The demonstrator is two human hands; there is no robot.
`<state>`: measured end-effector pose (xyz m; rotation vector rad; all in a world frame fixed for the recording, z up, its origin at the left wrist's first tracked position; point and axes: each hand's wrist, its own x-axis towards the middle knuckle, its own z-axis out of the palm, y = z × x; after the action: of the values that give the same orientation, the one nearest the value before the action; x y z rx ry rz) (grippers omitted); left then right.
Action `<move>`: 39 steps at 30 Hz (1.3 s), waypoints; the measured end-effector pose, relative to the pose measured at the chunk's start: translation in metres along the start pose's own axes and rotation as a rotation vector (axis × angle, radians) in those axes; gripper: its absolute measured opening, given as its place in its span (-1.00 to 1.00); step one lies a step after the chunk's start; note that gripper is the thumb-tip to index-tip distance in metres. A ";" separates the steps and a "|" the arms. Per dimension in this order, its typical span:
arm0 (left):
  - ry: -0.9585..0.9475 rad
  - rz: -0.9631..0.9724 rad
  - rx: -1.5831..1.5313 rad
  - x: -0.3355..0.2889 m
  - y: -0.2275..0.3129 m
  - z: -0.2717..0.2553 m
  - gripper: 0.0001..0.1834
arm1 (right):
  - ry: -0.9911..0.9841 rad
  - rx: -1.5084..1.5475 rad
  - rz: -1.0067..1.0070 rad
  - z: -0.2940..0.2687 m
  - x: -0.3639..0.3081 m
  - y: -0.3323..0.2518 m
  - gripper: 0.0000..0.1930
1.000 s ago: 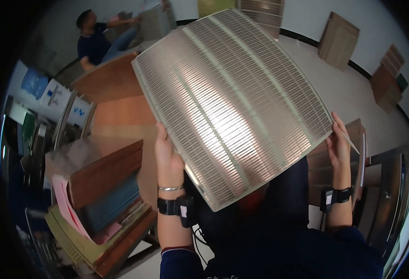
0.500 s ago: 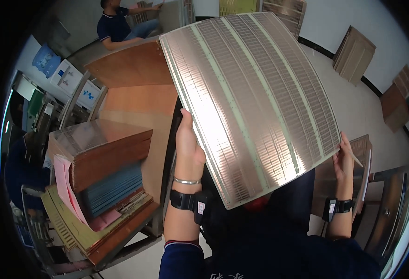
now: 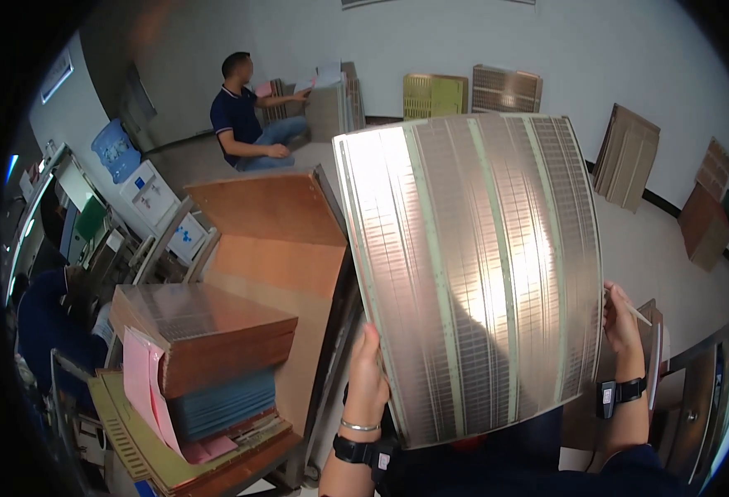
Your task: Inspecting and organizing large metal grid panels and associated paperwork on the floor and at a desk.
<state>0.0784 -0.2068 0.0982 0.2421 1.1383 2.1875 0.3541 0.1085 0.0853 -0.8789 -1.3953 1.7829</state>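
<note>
A large, thin copper-coloured circuit board panel [image 3: 472, 273] with pale green strips and fine rows of marks is held up before me, gently bowed. My left hand [image 3: 368, 385] is closed on its lower left edge, thumb upright along the side. Opposite, my right hand [image 3: 621, 327] grips the right edge. A thin, pale pointed stick [image 3: 639, 314] juts out from among the right hand's fingers. Light glares off the panel's face, and its back is hidden.
On my left, a wooden-lined cart [image 3: 277, 269] carries a stack of copper boards [image 3: 227, 364], blue-edged sheets and pink paper [image 3: 143, 369]. A person [image 3: 240, 124] sits farther back near upright stacks. More panels [image 3: 627, 157] lean against the walls. A water dispenser [image 3: 153, 195] stands left.
The panel has tilted to a more upright position, both hands still on its edges. My view has lifted, bringing more of the far wall and the seated person into sight.
</note>
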 end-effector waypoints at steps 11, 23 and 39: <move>-0.092 -0.029 0.053 -0.010 -0.005 -0.011 -0.50 | 0.029 0.072 -0.236 0.027 -0.003 -0.028 -0.64; -0.004 0.002 -0.001 -0.002 -0.014 -0.022 -0.55 | -0.044 0.287 -0.303 0.037 -0.027 -0.036 -0.79; -0.054 0.074 -0.058 -0.011 -0.011 -0.028 -0.60 | 0.034 0.178 -0.344 0.049 -0.063 -0.054 -0.75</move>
<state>0.0801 -0.2279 0.0746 0.3204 1.0500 2.2609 0.3520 0.0398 0.1535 -0.5359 -1.2567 1.5903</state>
